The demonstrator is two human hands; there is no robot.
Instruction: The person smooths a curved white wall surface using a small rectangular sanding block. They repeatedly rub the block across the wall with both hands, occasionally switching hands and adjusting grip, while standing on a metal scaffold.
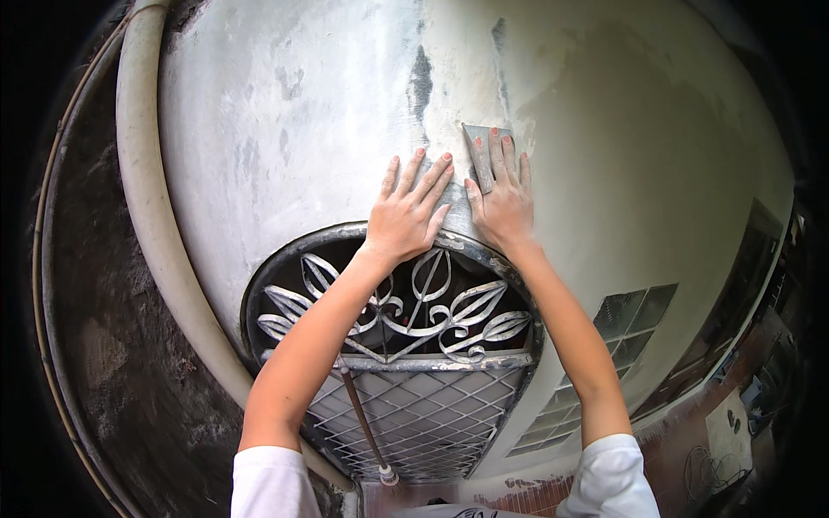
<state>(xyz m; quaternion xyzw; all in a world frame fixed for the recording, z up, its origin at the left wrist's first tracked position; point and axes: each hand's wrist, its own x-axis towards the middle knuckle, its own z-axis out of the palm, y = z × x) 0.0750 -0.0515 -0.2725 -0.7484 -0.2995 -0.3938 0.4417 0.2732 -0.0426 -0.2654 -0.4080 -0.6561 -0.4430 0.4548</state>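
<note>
My left hand [408,207] rests on the white plastered wall [285,129], just above the arched top of a metal gate. Its fingers are spread, with nothing in them. To the right, my right hand [505,203] presses a grey sheet of sandpaper [480,160] against the wall. The fingers lie over the sheet, hiding part of it, and the thumb sticks out to the left. Both hands look dusty. Dark grey patches run up the wall above them.
Below my hands stands the gate [414,363], with white scrollwork and a diamond lattice. A thick pale pipe [142,129] curves down the left, beside rough dark ground or wall. A window of small panes [635,315] is at the right. Cables [712,470] lie at lower right.
</note>
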